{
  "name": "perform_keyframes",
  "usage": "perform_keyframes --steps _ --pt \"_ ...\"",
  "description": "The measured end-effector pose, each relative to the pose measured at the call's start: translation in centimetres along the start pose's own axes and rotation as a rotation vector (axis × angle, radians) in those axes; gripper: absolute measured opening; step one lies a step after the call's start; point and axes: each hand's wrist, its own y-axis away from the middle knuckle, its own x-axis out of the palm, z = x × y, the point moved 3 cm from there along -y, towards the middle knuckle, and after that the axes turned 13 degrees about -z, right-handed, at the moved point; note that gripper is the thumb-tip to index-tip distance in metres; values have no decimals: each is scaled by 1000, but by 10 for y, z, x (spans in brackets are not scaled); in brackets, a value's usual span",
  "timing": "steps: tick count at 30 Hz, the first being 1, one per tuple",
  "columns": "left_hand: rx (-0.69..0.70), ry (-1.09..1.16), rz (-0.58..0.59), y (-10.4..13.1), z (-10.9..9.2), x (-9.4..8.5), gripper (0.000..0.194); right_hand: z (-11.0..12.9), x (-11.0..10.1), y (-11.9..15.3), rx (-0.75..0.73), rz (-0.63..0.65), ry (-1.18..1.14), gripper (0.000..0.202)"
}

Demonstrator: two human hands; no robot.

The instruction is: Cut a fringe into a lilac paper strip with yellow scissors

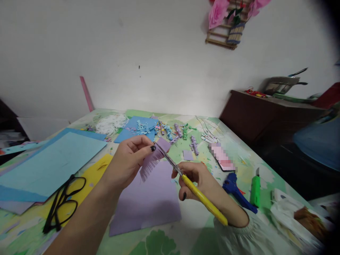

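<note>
Between finger and thumb, my left hand [130, 159] pinches a strip of purple paper [149, 166] whose lower edge is cut into a fine fringe. My right hand [195, 177] grips a pair of scissors [203, 198] with yellow handles. The blades point up and left and lie at the strip, close to my left thumb; whether they are apart there is hard to see. Below both hands a larger purple sheet [148, 205] lies flat on the table. A small purple square [188, 155] and a rolled purple paper piece [194, 145] lie just beyond my right hand.
Blue sheets [58, 159], a yellow sheet [90, 187] and black glasses [65, 203] are at left. White shreds [111, 124] and blue scraps [145, 127] lie behind. At right are a phone [222, 157], a blue glue gun [236, 189] and a green utility knife [255, 191], blade exposed.
</note>
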Motion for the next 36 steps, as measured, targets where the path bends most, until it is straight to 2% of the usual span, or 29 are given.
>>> perform_keyframes --steps 36 --pt "-17 -3 0 2 -1 1 12 -2 -1 -3 4 -53 48 48"
